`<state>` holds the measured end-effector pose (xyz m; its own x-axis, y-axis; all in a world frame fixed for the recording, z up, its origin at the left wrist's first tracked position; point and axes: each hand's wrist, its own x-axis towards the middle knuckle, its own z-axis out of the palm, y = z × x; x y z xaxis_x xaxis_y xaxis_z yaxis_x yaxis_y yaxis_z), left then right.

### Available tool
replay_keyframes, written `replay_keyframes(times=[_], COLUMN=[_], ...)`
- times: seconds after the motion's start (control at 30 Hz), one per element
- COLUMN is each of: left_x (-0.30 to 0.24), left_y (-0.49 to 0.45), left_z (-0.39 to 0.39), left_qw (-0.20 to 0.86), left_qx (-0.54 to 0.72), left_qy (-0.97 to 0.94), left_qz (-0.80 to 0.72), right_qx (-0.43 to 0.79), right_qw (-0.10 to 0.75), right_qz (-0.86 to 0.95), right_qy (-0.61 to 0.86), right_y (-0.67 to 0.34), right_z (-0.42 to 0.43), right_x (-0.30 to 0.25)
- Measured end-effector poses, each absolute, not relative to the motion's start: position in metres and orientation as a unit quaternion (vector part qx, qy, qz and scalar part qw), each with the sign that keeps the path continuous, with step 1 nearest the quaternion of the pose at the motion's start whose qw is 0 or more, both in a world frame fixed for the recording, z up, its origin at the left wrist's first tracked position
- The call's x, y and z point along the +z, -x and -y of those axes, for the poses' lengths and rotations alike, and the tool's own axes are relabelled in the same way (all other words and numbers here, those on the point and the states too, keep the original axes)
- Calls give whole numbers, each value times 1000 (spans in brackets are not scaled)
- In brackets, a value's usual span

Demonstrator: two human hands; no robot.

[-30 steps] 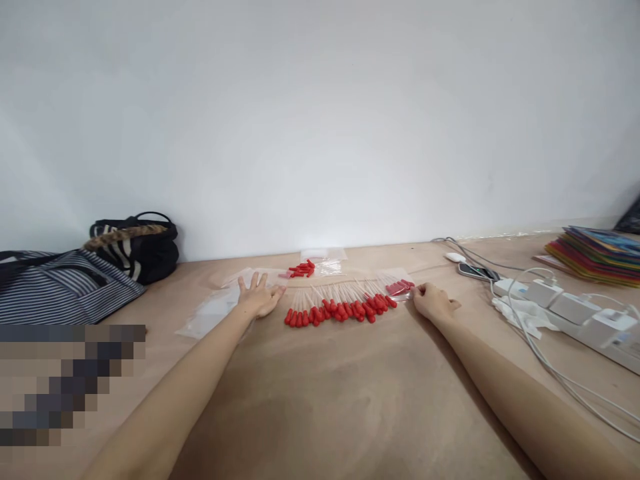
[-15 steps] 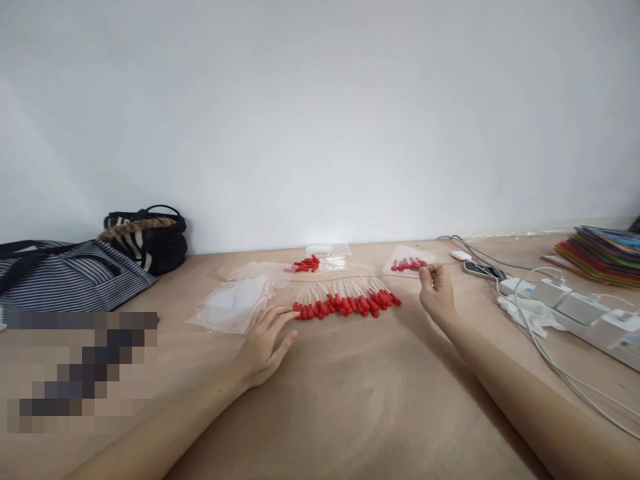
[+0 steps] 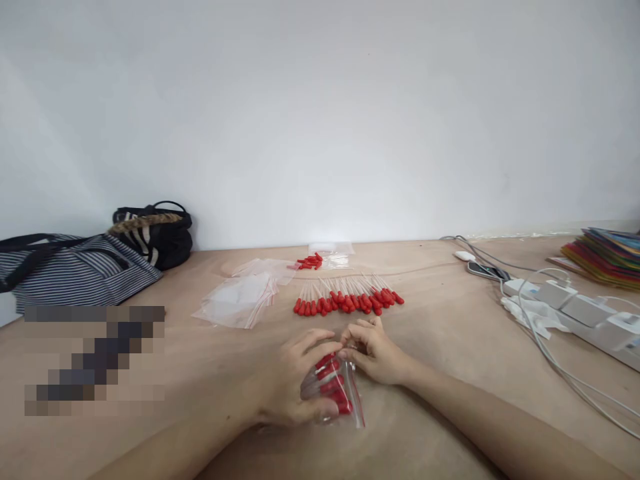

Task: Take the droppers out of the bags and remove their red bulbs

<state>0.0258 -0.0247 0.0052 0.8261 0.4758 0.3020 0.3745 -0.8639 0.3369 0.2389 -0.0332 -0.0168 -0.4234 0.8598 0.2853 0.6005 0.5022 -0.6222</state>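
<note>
1. The table (image 3: 450,373) is a wide, flat top of light brown, matt board, and it ends at a plain white wall.
2. A striped fabric bag (image 3: 70,270), soft and dark with thin pale lines, lies far to the left of the row of droppers (image 3: 347,300).
3. A black bag (image 3: 160,240) with a braided handle stands left of the row and behind it, at the wall.
4. A white power strip (image 3: 575,310) lies far to the right of the row and carries blocky white adapters and thin cables.
5. A stack of coloured sheets (image 3: 603,257), thin and flat, lies still further right of the row.
6. Empty zip bags (image 3: 237,300) of clear, wrinkled plastic lie just left of the row.
7. The row itself is made of thin clear tubes with red bulbs, laid side by side.
8. The left hand (image 3: 287,390) is in front of the row, and its fingers are curled around the small zip bag (image 3: 334,390).
9. The right hand (image 3: 380,353) meets the left one at the fingertips. Its thumb and fingertips are closed on the top edge of the bag.
10. The small zip bag is glossy clear plastic with red pieces inside. It is in front of the row, between both hands. I cannot tell if it rests on the table.
11. A heap of red bulbs (image 3: 310,262) lies just behind the row.
</note>
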Motion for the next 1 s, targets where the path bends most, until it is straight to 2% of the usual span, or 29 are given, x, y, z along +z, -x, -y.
replay_keyframes(times=[0.17,0.5,0.7,0.9,1.0], left_x=[-3,11,4,9,2], left_y=[-19,-26,-30,-53,-65], left_z=[22,13,14,-8,-23], left_qw=[196,225,225,233,333], left_qx=[105,98,149,152,135], left_qy=[-932,-904,-900,-864,-821], left_qz=[-286,-352,-342,-419,-443], right_qx=[187,163,171,172,163], right_qw=[292,229,218,255,288], right_qz=[803,858,869,843,828], right_qy=[485,430,411,441,454], right_y=[-250,-256,-251,-256,-258], right_z=[31,34,36,33,31], right_x=[-19,-13,-12,-18,-24])
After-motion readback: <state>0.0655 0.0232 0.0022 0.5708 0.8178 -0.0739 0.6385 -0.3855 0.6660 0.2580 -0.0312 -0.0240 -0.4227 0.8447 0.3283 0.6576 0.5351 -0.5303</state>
